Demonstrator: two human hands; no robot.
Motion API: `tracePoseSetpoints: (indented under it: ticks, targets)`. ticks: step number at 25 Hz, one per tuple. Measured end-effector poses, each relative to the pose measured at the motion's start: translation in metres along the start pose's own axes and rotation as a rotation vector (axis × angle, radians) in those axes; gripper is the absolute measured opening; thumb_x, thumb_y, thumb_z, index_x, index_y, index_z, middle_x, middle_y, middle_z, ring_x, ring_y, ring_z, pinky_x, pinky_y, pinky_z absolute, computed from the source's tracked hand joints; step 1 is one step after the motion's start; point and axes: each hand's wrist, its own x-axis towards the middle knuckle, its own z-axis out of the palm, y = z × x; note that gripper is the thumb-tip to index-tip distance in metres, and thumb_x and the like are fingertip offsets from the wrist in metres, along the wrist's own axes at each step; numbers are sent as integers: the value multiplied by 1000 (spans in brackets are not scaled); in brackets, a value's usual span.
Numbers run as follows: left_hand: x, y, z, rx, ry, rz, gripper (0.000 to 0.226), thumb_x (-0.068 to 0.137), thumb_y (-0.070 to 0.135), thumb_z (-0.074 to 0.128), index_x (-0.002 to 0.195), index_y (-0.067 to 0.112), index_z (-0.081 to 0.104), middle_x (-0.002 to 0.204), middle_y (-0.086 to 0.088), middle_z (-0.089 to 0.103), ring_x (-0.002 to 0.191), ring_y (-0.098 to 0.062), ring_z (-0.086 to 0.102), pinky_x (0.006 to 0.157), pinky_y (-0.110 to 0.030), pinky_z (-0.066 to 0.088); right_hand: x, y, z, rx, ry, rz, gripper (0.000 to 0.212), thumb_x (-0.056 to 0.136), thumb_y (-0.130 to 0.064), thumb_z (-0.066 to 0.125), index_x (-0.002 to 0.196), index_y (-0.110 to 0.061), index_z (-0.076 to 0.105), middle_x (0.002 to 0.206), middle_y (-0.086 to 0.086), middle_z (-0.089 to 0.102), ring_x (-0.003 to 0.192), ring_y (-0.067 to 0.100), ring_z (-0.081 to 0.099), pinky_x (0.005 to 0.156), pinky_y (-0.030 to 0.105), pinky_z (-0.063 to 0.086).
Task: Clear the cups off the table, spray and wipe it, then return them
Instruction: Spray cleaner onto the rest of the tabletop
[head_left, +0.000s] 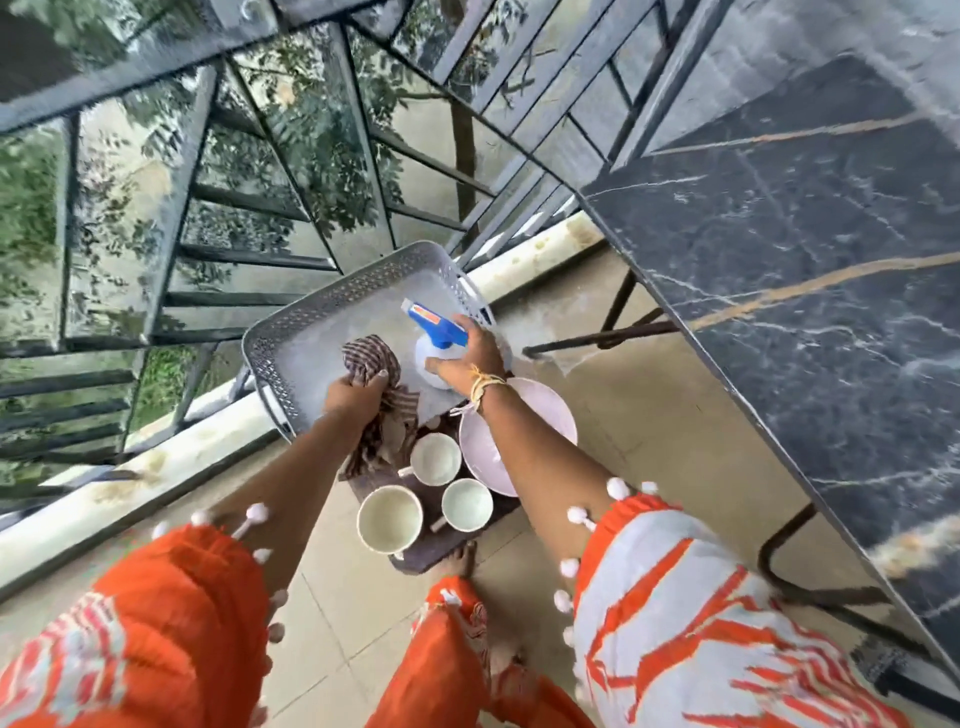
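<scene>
My left hand (358, 392) clamps the striped cloth (371, 364), my right hand (467, 353) wraps the spray bottle (436, 343) in the basket (291, 332). 3 cups (435, 459) wait on the floor; the desk (779, 234) looks bare. Next: lift both, spray, I reckon.

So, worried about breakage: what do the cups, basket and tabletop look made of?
Cups: probably glazed ceramic, smooth off-white with a faint sheen. Basket: likely moulded plastic, grey with a perforated rim. Tabletop: looks like polished dark marble or a marble-look slab, pale and gold veins.
</scene>
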Motion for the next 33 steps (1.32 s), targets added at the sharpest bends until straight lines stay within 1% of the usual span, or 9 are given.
tracePoseSetpoints:
  ticks: [4, 7, 13, 15, 17, 19, 23, 28, 33]
  targets:
    - [29, 0, 2, 28, -33, -63, 36, 86, 21, 68, 115, 1, 63, 103, -15, 65, 91, -26, 63, 84, -35, 52, 20, 1, 5, 155, 15, 16, 39, 74, -14, 79, 111, -8, 68, 99, 6, 68, 87, 15, 58, 76, 19, 40]
    - [25, -2, 6, 16, -104, -149, 31, 84, 11, 68, 111, -4, 63, 95, -16, 62, 86, -26, 61, 73, -35, 52, 24, -2, 4, 315, 140, 133, 39, 67, -32, 82, 94, -6, 72, 84, 4, 66, 78, 16, 57, 83, 39, 52]
    - [-19, 52, 12, 350, -104, 112, 27, 87, 13, 55, 108, 2, 68, 110, -16, 68, 101, -32, 65, 86, -39, 51, 8, -36, -63, 471, 230, 90, 30, 84, -35, 70, 94, -7, 70, 86, 7, 65, 82, 18, 56, 78, 28, 44]
    - [-42, 82, 28, 217, -243, 170, 28, 90, 1, 48, 112, 4, 65, 107, -15, 67, 83, -26, 70, 76, -38, 51, -1, -29, -93, 529, 299, 87, 33, 85, -39, 68, 93, -7, 67, 86, 5, 61, 82, 18, 54, 78, 29, 42]
    - [-77, 105, 44, 90, -355, 167, 26, 92, 3, 47, 106, 18, 62, 85, -9, 63, 53, -16, 63, 61, -29, 45, -11, -15, -121, 592, 381, 104, 35, 82, -43, 69, 89, -9, 64, 85, 4, 60, 81, 18, 52, 77, 30, 41]
    - [-110, 121, 67, 80, -499, 174, 8, 92, 21, 54, 96, 21, 61, 78, -4, 58, 57, -18, 56, 64, -27, 46, -21, 8, -156, 704, 449, 109, 25, 81, -39, 70, 80, -16, 58, 79, 0, 58, 77, 19, 52, 74, 29, 41]
    - [-168, 141, 132, 218, -770, 163, 23, 92, 37, 53, 94, 15, 62, 66, 2, 62, 52, -16, 57, 65, -29, 48, -44, 67, -238, 767, 527, 136, 19, 82, -36, 68, 76, -20, 59, 72, -7, 60, 74, 18, 57, 72, 29, 44]
    - [-241, 165, 221, 374, -1019, 236, 27, 91, 42, 59, 102, 18, 63, 84, -3, 62, 68, -18, 57, 65, -26, 47, -68, 130, -338, 731, 567, 183, 23, 84, -38, 65, 91, -17, 62, 78, -1, 60, 74, 20, 57, 70, 29, 43]
    - [-295, 181, 297, 541, -1122, 339, 62, 71, 37, 81, 122, 8, 61, 100, -10, 63, 81, -21, 58, 70, -24, 52, -84, 176, -417, 792, 572, 296, 24, 76, -36, 67, 73, -15, 56, 71, -2, 52, 66, 20, 51, 70, 33, 41]
